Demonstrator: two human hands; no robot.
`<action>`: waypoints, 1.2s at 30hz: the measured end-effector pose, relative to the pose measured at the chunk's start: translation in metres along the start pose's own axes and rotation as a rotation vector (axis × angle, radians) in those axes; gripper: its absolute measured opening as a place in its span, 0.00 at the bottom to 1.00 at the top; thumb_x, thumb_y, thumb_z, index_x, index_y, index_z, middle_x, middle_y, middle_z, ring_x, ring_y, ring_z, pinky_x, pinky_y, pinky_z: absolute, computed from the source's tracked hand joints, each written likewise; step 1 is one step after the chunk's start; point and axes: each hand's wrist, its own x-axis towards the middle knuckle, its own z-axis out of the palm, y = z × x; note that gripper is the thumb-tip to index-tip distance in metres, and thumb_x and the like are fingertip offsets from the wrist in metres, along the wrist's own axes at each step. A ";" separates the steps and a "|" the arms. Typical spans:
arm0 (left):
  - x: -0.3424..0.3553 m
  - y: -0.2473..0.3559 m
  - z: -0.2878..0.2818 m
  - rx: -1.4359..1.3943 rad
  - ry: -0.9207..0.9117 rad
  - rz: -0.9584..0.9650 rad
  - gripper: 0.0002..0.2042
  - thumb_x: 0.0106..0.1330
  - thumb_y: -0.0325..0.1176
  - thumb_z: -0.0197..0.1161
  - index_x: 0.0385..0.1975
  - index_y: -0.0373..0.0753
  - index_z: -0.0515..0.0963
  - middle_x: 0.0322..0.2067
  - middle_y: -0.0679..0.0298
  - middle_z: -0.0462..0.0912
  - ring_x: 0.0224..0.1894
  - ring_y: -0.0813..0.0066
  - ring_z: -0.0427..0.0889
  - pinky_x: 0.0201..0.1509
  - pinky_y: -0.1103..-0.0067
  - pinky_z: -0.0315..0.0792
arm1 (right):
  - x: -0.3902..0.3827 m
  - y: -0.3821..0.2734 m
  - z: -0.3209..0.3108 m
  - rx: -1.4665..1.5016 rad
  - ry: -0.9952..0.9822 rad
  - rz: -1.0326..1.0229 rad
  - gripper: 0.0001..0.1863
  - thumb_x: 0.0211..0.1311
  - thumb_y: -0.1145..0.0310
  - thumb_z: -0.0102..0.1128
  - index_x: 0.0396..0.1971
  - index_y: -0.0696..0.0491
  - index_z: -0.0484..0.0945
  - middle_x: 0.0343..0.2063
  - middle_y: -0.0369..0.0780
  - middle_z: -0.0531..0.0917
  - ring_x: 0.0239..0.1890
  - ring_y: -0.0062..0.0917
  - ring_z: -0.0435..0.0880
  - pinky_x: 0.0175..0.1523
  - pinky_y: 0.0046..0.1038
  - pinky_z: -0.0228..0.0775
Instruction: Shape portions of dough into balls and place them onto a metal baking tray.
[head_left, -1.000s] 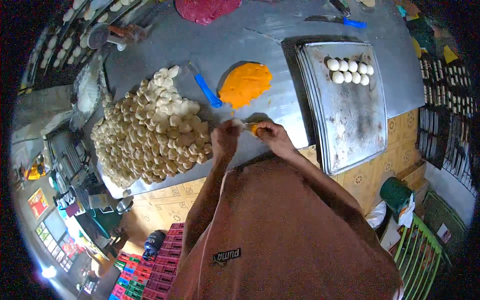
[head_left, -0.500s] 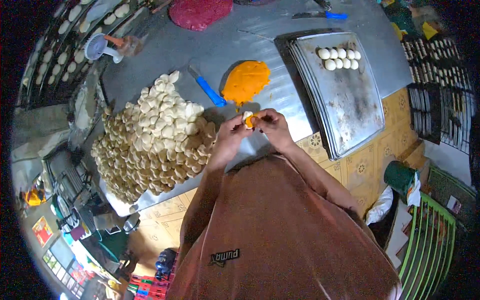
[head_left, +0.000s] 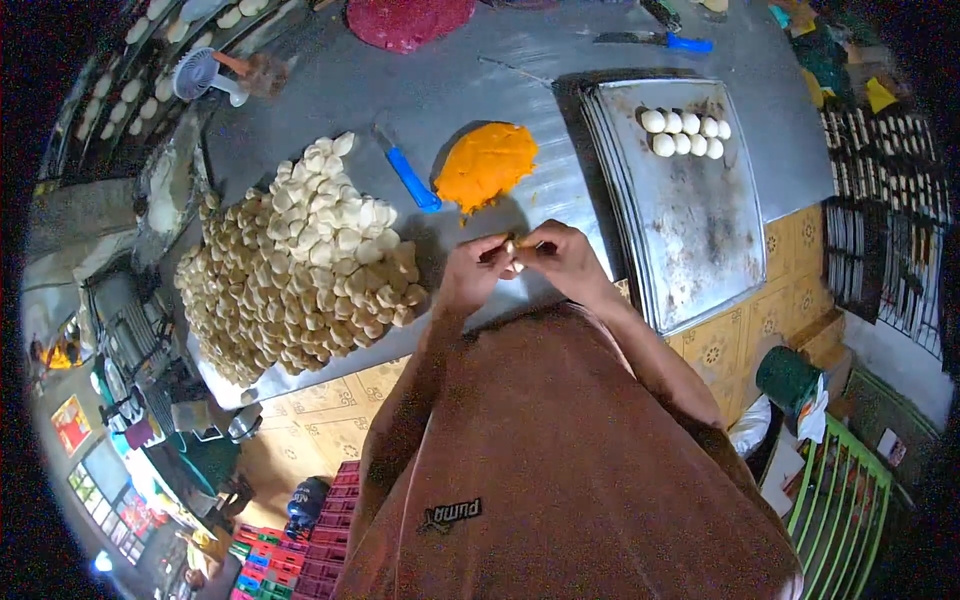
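Close together over the table's near edge, my left hand (head_left: 474, 275) and my right hand (head_left: 566, 262) pinch a small piece of dough (head_left: 511, 262) between them. Fingers cover most of it, and no orange shows on it. Just beyond lies a flattened mound of orange filling (head_left: 487, 165). A blue-handled knife (head_left: 412, 180) rests left of the mound. Left of my hands spreads a big heap of pale dough pieces (head_left: 300, 260). To the right, two rows of round white dough balls (head_left: 684, 134) sit on the top tray of a stack of metal baking trays (head_left: 700, 230).
A magenta mound (head_left: 410, 20) is at the table's far side. Another blue-handled knife (head_left: 688, 44) lies at the far right. A small fan (head_left: 205, 75) stands far left, near trays of dough pieces (head_left: 130, 92). Beside the tiled floor (head_left: 715, 350) is a green bin (head_left: 787, 378).
The orange filling visible between my fingers half a second ago is now out of sight, with the dough pinched around it. My hands stay together; the whole view has shifted slightly.
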 end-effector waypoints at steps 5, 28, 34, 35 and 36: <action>0.019 -0.006 0.025 -0.075 0.023 0.084 0.14 0.71 0.27 0.59 0.53 0.26 0.76 0.43 0.59 0.83 0.42 0.75 0.84 0.45 0.77 0.83 | 0.003 0.012 -0.023 0.117 0.115 0.029 0.14 0.54 0.75 0.67 0.43 0.56 0.83 0.32 0.45 0.82 0.36 0.33 0.83 0.44 0.29 0.75; 0.007 -0.013 0.078 0.816 0.209 0.563 0.24 0.64 0.33 0.64 0.62 0.44 0.73 0.42 0.47 0.83 0.41 0.47 0.82 0.43 0.62 0.76 | -0.028 0.079 -0.030 -0.359 0.239 0.071 0.17 0.53 0.57 0.66 0.31 0.58 0.82 0.27 0.54 0.82 0.29 0.45 0.82 0.37 0.41 0.75; 0.003 -0.027 0.071 0.835 0.147 0.504 0.38 0.65 0.32 0.64 0.73 0.39 0.52 0.46 0.47 0.82 0.42 0.45 0.82 0.46 0.62 0.77 | -0.036 0.073 -0.018 -0.254 0.259 0.018 0.08 0.52 0.67 0.63 0.29 0.56 0.83 0.27 0.53 0.82 0.29 0.46 0.82 0.36 0.38 0.74; 0.009 -0.027 0.069 0.780 0.207 0.605 0.39 0.64 0.31 0.64 0.74 0.39 0.50 0.45 0.48 0.83 0.42 0.45 0.82 0.46 0.63 0.78 | -0.033 0.077 -0.016 -0.256 0.270 0.073 0.08 0.50 0.70 0.64 0.30 0.57 0.83 0.27 0.52 0.82 0.30 0.46 0.82 0.37 0.38 0.75; 0.014 -0.026 0.068 0.761 0.239 0.501 0.35 0.66 0.34 0.65 0.72 0.41 0.58 0.42 0.60 0.87 0.42 0.54 0.84 0.48 0.66 0.78 | -0.028 0.081 -0.016 -0.255 0.270 0.071 0.08 0.50 0.70 0.64 0.30 0.57 0.83 0.27 0.52 0.82 0.30 0.46 0.82 0.37 0.38 0.75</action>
